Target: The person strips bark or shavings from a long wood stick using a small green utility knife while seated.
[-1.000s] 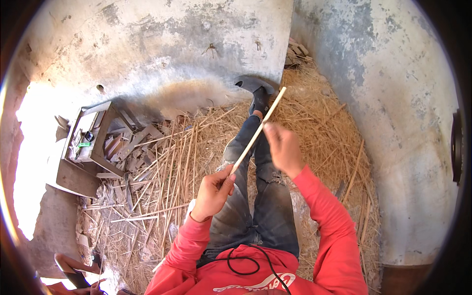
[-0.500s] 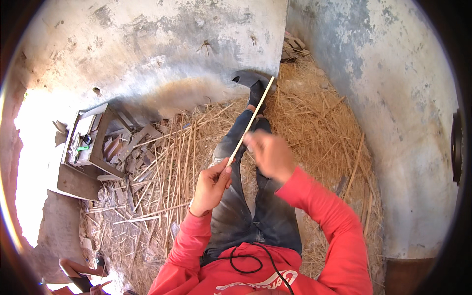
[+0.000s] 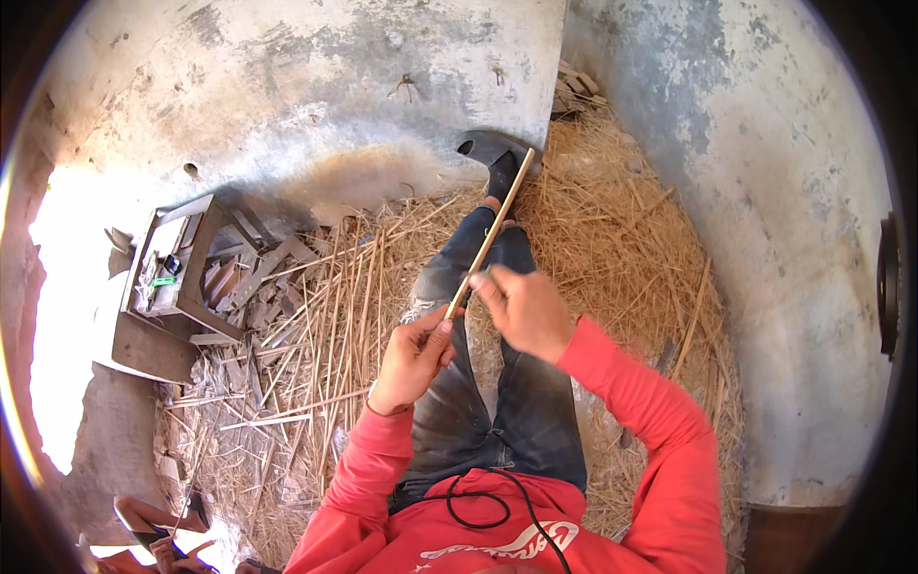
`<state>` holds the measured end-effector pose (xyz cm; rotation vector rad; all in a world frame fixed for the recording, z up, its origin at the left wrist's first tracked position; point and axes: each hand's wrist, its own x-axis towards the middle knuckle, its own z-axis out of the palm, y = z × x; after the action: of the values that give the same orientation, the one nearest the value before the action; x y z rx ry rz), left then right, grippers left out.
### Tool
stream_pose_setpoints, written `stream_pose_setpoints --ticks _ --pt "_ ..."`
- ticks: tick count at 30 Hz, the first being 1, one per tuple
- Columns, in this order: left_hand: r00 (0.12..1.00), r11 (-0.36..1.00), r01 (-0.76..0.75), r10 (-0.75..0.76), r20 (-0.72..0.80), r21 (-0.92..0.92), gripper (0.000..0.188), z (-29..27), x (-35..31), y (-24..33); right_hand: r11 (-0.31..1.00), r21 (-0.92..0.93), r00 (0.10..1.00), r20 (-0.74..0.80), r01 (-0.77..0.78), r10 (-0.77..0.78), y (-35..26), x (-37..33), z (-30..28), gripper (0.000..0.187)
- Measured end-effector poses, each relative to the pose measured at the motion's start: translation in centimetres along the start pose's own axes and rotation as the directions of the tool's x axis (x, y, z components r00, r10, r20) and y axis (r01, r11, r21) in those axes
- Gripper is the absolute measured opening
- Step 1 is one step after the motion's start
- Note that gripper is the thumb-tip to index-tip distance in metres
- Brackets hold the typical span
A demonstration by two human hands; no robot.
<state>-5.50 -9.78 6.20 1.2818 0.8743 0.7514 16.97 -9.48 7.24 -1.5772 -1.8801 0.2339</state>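
A long thin pale wooden stick (image 3: 491,235) slants up and away from me over my outstretched legs (image 3: 483,383). Its near end is pinched between the thumb and fingers of my left hand (image 3: 405,367). My right hand (image 3: 532,314) is beside the stick a little above the left one, its thumb and fingertips curled in against the wood. Whatever small thing those fingertips may hold, its kind is too small and blurred to tell. The far tip of the stick appears in front of my dark shoe (image 3: 497,158).
Straw and shavings (image 3: 612,220) cover the floor, with loose strips (image 3: 349,306) piled to the left. A wooden cabinet (image 3: 153,335) lies at the left, small items on it, including a green one (image 3: 163,281). Worn walls (image 3: 708,143) enclose me. Another person's limbs (image 3: 158,526) show lower left.
My right hand has shifted slightly down and toward me along the stick, and its forearm has drawn back. The stick looks turned to a darker side. My left hand keeps its grip.
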Motion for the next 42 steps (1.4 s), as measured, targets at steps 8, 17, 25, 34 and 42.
stream_pose_setpoints --ticks 8,17,25,34,42 --pt "0.998 0.995 -0.065 0.066 -0.013 0.07 0.033 0.0 -0.1 0.0 0.99 0.096 0.995 0.012 -0.099 0.098 -0.5 0.4 -0.5 0.056" --pt "0.987 0.983 -0.155 0.159 -0.035 0.097 0.035 -0.4 0.3 0.0 0.991 0.093 0.995 -0.035 -0.093 0.097 -1.0 2.3 -2.5 0.056" --pt "0.996 0.995 -0.086 0.086 0.005 0.047 0.038 0.1 0.1 1.4 0.987 0.149 0.98 -0.178 -0.065 0.091 -0.2 3.5 -3.2 0.056" --pt "0.995 0.995 -0.094 0.095 -0.012 0.023 0.04 0.5 0.2 0.6 0.978 0.193 0.983 -0.147 -0.082 0.112 -1.0 2.1 -2.3 0.053" --pt "0.979 0.982 -0.19 0.19 -0.07 0.008 0.044 0.1 0.3 0.3 0.721 0.599 0.926 0.339 -0.349 0.166 -1.6 0.1 -3.8 0.051"
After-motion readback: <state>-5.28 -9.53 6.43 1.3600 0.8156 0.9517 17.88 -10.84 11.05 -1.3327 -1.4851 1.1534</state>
